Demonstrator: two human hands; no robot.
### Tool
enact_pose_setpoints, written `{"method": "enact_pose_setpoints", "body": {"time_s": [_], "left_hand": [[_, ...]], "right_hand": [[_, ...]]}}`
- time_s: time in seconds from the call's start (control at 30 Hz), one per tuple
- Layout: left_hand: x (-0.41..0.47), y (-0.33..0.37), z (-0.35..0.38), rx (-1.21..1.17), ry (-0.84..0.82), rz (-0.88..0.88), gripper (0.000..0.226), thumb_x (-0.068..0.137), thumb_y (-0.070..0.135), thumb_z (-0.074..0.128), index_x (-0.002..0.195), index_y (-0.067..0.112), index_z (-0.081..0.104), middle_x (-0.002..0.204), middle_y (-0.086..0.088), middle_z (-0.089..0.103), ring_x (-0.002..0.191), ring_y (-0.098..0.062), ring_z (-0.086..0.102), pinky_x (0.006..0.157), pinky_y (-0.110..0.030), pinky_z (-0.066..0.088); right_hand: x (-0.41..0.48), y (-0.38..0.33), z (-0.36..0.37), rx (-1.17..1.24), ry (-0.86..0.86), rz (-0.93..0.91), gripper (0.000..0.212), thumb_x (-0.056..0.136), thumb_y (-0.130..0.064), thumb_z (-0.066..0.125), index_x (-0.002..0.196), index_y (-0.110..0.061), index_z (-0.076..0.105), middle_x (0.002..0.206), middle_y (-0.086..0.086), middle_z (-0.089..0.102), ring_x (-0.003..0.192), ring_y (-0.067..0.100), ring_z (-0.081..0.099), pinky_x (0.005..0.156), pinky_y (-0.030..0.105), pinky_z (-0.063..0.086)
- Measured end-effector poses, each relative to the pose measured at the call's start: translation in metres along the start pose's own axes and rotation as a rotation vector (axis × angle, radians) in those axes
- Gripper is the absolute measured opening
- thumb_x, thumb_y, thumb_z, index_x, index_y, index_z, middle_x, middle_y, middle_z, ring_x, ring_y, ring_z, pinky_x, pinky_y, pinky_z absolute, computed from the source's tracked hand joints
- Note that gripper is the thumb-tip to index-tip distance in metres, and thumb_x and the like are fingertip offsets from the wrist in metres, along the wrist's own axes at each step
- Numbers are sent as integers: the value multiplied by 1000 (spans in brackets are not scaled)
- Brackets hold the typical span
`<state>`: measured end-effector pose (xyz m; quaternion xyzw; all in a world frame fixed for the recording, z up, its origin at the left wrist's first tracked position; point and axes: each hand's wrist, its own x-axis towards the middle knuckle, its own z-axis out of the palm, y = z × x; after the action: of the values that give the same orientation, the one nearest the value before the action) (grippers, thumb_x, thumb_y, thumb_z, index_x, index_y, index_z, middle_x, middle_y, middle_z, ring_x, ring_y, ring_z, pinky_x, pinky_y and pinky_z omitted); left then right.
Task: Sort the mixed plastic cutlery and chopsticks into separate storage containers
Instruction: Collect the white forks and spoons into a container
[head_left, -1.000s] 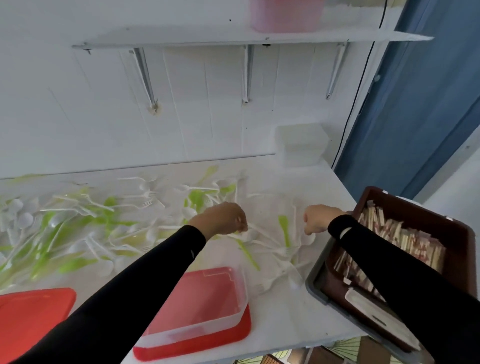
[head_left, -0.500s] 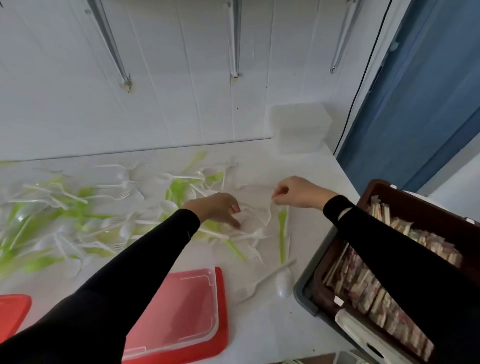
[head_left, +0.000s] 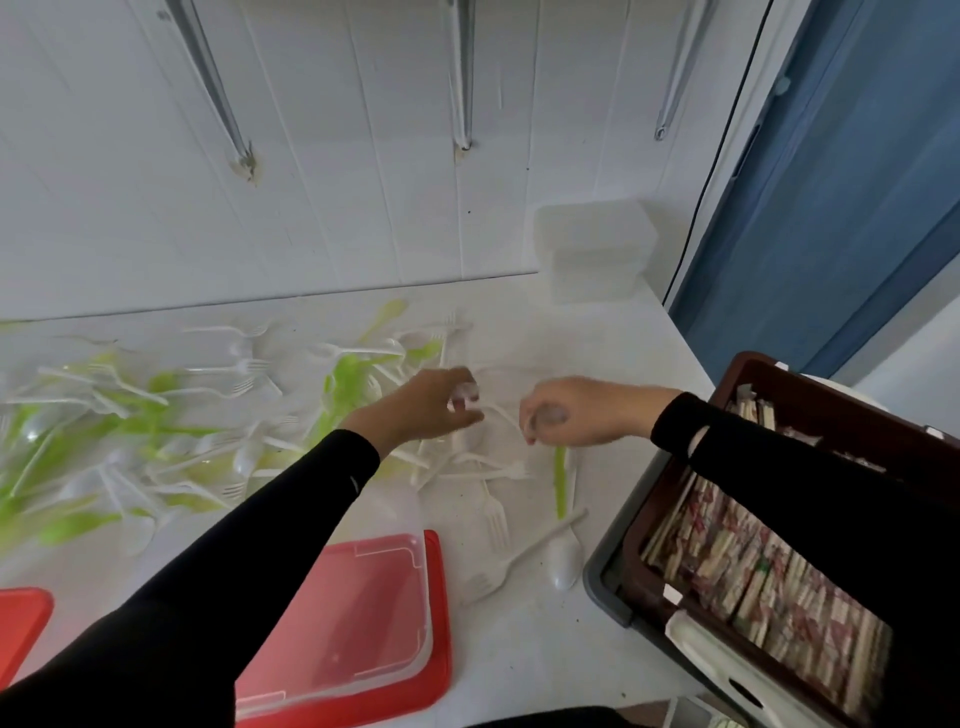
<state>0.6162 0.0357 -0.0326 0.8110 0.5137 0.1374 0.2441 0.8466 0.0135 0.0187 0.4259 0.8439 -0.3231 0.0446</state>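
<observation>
At mid-bench, over scattered white and green cutlery (head_left: 156, 415), the left grip (head_left: 431, 410) and right grip (head_left: 571, 415) are held close together, just above the pile. Both sets of fingers are curled, but blur hides whether anything is grasped; it cannot be told. Wrapped chopsticks (head_left: 753, 587) are packed in the brown crate (head_left: 737, 374) at the right, and a red-lidded box (head_left: 343, 613) lies near. Picking is judged to be the step in hand. One kind should be gathered at a time and pinched by the handles. Each piece should be lifted clear so that tangled neighbours are not dragged off the bench (head_left: 613, 343). The near spoon (head_left: 563, 564) and fork (head_left: 483, 584) should not be overlooked.
</observation>
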Motion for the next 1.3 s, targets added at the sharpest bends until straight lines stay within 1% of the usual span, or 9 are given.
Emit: {"method": "enact_pose_setpoints", "body": {"time_s": [0.13, 0.2, 0.33, 0.53, 0.77, 0.93, 1.07, 1.17, 1.3], "left_hand": [[-2, -2, 9, 174, -231, -103, 56, 71, 40, 86, 114, 15, 59, 98, 3, 56, 87, -11, 51, 77, -25, 40], [-3, -2, 9, 186, -250, -125, 58, 72, 34, 86, 119, 13, 58, 105, -2, 58, 91, -13, 50, 74, -24, 36], [-2, -7, 8, 50, -194, -179, 45, 77, 19, 81, 117, 12, 61, 98, 1, 57, 90, -16, 54, 72, -22, 36], [11, -2, -9, -156, 177, -131, 7, 96, 21, 58, 95, 15, 63, 85, 3, 63, 76, -13, 55, 64, -17, 33], [18, -5, -34, -695, 533, -204, 21, 105, 23, 41, 113, 10, 55, 96, 3, 69, 83, -12, 64, 71, -26, 52], [9, -16, -40, -1042, 824, -289, 20, 103, 10, 31, 119, 13, 43, 101, -6, 60, 79, -20, 67, 74, -32, 60], [7, -24, -49, -1213, 985, -395, 28, 98, 8, 31, 119, 20, 44, 93, -4, 50, 62, -12, 49, 57, -27, 51], [7, -26, -52, -1302, 948, -433, 10, 102, 23, 46, 111, 18, 46, 93, -2, 43, 62, -10, 41, 52, -21, 40], [7, -18, -50, -1368, 754, -389, 35, 92, 48, 63, 99, 16, 48, 92, 1, 46, 66, -10, 40, 60, -24, 38]], "right_hand": [[-3, 7, 22, -203, -366, 184, 37, 84, -13, 70, 117, -24, 56, 93, -7, 51, 79, 14, 53, 68, 25, 43], [-1, 6, 24, -327, -374, 188, 45, 84, -15, 72, 126, -19, 57, 96, -8, 54, 72, 11, 48, 62, 23, 39], [9, 5, 26, -527, -354, 153, 52, 83, -25, 75, 131, -22, 57, 120, -3, 59, 103, 21, 55, 76, 27, 37], [21, 9, 34, -733, -381, 50, 58, 84, -32, 74, 137, -23, 52, 131, 2, 56, 116, 25, 55, 76, 30, 36], [38, 15, 25, -861, -195, -80, 34, 94, -34, 55, 125, -20, 56, 119, 4, 54, 102, 28, 59, 68, 33, 34], [52, 22, 3, -575, 17, 74, 18, 92, -25, 50, 108, -19, 55, 102, 1, 60, 85, 23, 55, 65, 30, 35], [55, 25, -25, -233, 182, 191, 11, 88, -25, 55, 98, -27, 54, 96, -4, 61, 88, 22, 58, 67, 30, 41], [54, 16, -41, 150, 333, 177, 8, 88, -27, 63, 95, -25, 60, 94, -6, 67, 90, 14, 59, 73, 25, 45], [65, -19, -39, 568, 306, 111, 14, 94, -30, 62, 104, -22, 64, 80, -8, 70, 75, 3, 55, 63, 18, 39]]}}
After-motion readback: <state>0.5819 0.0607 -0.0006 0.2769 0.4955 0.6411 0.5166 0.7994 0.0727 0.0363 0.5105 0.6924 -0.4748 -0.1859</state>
